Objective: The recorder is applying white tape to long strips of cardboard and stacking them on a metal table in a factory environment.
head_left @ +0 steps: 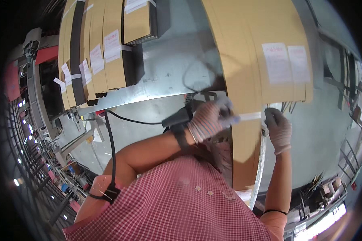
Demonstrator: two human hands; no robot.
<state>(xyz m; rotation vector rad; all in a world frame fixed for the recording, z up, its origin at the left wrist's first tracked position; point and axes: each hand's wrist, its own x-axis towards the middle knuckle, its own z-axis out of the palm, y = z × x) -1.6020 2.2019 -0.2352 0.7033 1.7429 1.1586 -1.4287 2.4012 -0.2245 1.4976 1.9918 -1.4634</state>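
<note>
A whitish, see-through strip of tape [250,116] runs straight across the tan cardboard stack [245,156] in front of me. My left hand [210,119], in a striped knit glove with grey fingers, is closed around what looks like the tape roll [231,120] at the strip's left end. Just past the strip's other end is my right hand [279,130], gloved too, at the stack's right edge. Its fingers are curled together; whether they pinch the tape's end cannot be made out. Paper labels [276,62] lie on the wide far part of the cardboard.
More flat cardboard stacks [95,24], banded and labelled, stand on the metal table [169,60] at the far left. A black cable [136,121] runs beside my left arm. Metal frames and machinery [40,104] line the left side; grey floor [321,140] shows at right.
</note>
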